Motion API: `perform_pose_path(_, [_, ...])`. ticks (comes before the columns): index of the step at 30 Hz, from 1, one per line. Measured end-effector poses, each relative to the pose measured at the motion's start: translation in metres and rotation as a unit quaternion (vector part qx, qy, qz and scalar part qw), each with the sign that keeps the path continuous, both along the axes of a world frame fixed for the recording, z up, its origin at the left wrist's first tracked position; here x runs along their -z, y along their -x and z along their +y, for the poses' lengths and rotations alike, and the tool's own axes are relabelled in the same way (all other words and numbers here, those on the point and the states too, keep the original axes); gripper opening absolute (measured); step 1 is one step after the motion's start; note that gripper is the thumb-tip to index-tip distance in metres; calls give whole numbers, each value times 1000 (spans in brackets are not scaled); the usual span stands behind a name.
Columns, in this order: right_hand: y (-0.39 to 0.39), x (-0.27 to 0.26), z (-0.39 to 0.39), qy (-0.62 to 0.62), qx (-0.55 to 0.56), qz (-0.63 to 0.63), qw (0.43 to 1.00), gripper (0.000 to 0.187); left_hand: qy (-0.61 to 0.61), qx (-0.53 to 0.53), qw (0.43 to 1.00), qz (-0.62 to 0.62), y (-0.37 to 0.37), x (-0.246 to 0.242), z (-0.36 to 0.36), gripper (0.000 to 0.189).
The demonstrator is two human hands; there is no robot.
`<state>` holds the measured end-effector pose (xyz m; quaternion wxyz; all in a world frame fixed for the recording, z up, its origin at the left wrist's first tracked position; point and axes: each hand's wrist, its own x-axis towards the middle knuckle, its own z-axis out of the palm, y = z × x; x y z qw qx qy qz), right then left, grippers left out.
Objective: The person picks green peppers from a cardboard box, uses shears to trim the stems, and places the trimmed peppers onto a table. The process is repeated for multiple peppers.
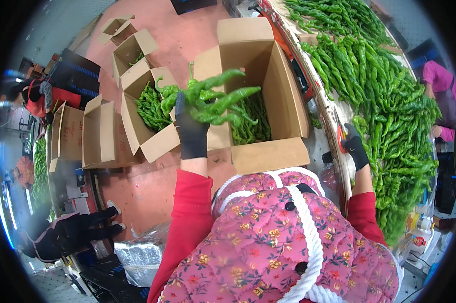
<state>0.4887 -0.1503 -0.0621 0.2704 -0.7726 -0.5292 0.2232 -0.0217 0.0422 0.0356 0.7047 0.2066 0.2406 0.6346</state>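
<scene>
My left hand [192, 130], in a black glove, grips a bunch of long green peppers [216, 100]. The bunch hangs over the near side of a large open cardboard box [285, 83], in whose bottom more green peppers [252, 127] lie. My right hand [355, 147], also gloved in black, is at the edge of the sorting table [336, 113]. Its fingers close on a tool with a red looped handle [341, 139], whose other end is hidden. Beside that hand, a thick heap of long green peppers [387, 113] covers the table.
Left of the large box stands a smaller cardboard box [131, 123] of green peppers. Other open boxes [99, 132] stand further left. A silver foil package [140, 261] lies lower left. People work across the table [442, 87] and at the left [42, 96]; another person [68, 235] is lower left.
</scene>
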Motion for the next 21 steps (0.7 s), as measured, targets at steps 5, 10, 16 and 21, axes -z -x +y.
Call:
perform_pose_path(5, [19, -35, 10, 88, 86, 189, 974, 55, -204, -37, 880, 427, 36, -7, -3, 54])
perform_pose_path(10, [98, -116, 23, -67, -85, 299, 948, 37, -124, 141, 978, 91, 64, -19, -6, 65])
perform_pose_path(16, [214, -137, 68, -137, -207, 215, 944, 27, -156, 172, 952, 199, 50, -69, -31, 53])
perform_pose_path(21, [272, -133, 105, -162, -222, 272, 922, 19, -129, 219, 937, 238, 30, -83, -42, 54])
